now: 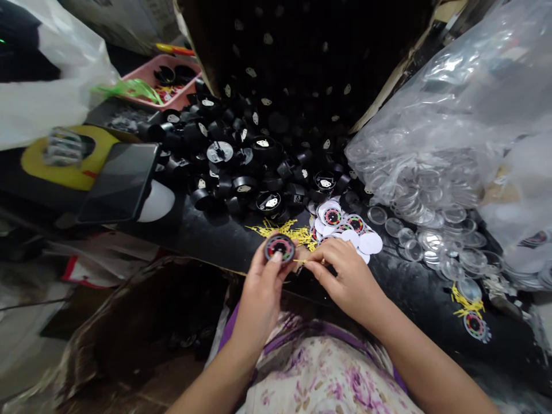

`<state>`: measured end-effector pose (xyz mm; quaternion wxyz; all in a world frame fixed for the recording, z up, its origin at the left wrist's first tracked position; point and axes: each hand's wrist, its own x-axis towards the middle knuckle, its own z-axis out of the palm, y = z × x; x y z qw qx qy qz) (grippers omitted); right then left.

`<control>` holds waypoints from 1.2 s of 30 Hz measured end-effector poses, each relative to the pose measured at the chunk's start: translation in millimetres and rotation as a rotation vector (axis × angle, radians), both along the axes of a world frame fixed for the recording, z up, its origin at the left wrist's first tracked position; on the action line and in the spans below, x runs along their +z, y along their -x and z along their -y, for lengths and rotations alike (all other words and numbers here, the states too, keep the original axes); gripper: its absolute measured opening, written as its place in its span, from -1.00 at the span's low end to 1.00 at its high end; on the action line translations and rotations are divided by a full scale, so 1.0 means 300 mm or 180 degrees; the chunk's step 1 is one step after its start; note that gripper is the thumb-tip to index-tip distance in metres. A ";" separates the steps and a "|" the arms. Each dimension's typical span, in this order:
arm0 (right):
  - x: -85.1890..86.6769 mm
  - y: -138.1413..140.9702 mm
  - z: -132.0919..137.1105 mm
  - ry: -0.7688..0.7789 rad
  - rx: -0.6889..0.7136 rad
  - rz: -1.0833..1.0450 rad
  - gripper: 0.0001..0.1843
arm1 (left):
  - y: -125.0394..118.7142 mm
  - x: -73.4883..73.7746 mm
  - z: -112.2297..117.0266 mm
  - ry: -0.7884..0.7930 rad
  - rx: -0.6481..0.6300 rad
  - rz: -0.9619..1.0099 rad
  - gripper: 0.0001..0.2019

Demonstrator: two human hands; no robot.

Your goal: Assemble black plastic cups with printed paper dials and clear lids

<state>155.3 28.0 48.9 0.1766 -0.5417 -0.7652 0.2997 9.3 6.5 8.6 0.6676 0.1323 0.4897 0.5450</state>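
Observation:
My left hand [264, 282] is closed around a small round gauge [279, 248] with a black rim and a black, red and green dial facing up. The thumb lies over the lower part of its dial. To the right of the gauge, my right hand [340, 273] pinches a thin yellow pointer [301, 261] between thumb and forefinger. Just beyond the hands lies a heap of yellow pointers [297, 231]. Printed dial discs [356, 223] and white round discs [370, 243] are piled beyond my right hand.
Many black round housings [244, 187] spill from a dark open box [302, 52]. Clear round covers [451, 267] lie at right below a plastic bag [457, 98]. A phone [123, 181], yellow tape roll [34, 158] and pink basket [172, 103] are at left.

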 end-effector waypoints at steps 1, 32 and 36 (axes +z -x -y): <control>0.006 0.001 0.001 0.0081 -0.0025 -0.0075 -0.85 | -0.009 -0.006 -0.002 0.0027 -0.0116 -0.0048 -0.69; 0.030 -0.015 0.007 0.0000 -0.0124 0.0047 -0.96 | -0.007 0.016 0.003 -0.0104 -0.1125 -0.0410 -0.67; 0.023 -0.012 -0.007 -0.0562 0.0196 0.0601 -0.87 | 0.004 0.005 0.014 0.0062 -0.1089 -0.0513 -0.63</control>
